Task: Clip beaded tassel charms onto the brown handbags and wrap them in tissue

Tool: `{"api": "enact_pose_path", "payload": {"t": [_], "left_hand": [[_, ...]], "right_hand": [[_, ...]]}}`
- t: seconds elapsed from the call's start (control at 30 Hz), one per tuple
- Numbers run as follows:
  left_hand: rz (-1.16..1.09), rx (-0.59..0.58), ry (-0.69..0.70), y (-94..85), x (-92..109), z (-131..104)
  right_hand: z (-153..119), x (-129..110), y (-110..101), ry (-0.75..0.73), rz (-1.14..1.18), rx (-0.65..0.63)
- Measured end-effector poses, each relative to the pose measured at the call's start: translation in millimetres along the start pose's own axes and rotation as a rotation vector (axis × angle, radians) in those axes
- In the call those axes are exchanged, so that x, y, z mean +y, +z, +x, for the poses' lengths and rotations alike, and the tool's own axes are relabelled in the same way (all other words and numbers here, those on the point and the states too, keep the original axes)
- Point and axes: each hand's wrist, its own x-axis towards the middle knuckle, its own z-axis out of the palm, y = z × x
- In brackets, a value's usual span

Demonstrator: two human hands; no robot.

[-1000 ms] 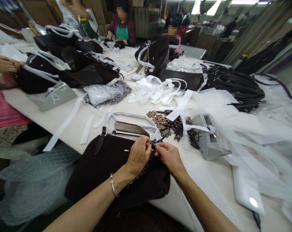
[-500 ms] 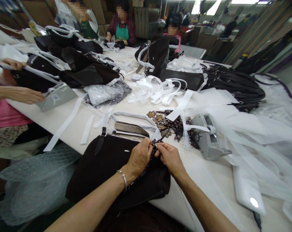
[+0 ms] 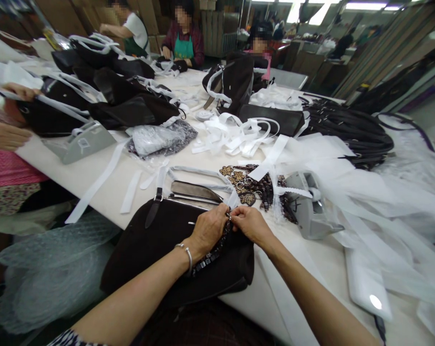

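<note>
A dark brown handbag lies in front of me at the table edge, its zip and white-wrapped handles facing away. Over its right side hangs a dark beaded bag charm, partly under my fingers. My left hand is closed in a pinch on the charm's upper end, beside the right handle's base. Touching the same spot, my right hand pinches the charm's metal ring, which the fingertips mostly hide. Just beyond lies a pile of similar charms with leopard-print flower pieces.
A grey tape dispenser stands to the right, near white wrapping strips. Several dark bags are heaped at the back left. Another person's hands are at the left, by a second dispenser. Bubble wrap hangs below the table.
My right hand has moved in closer to my left, and the ring between them is now mostly covered. The co-worker's hand at the left has drawn back from the grey dispenser.
</note>
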Motion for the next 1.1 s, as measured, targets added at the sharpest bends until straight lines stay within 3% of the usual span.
{"api": "enact_pose_path", "payload": {"t": [0.2,0.57,0.93,1.1], "left_hand": [[-0.035,-0.023,0.008,0.7,-1.8,0.5],[-0.060,-0.038,0.017,2.9,-4.2,5.9],[-0.234,0.055,-0.051,-0.7,-5.6,1.8],[-0.272,0.178,-0.042,-8.3,1.1,3.8]], "right_hand": [[2.4,-3.7,-5.7,-0.057,-0.102,-0.050],[7.8,-9.4,-6.4,-0.273,-0.462,-0.031],[-9.8,-7.3,-1.3,-0.289,-0.655,0.054],[-20.0,-13.8,-7.2,-0.279,-0.722,0.190]]}}
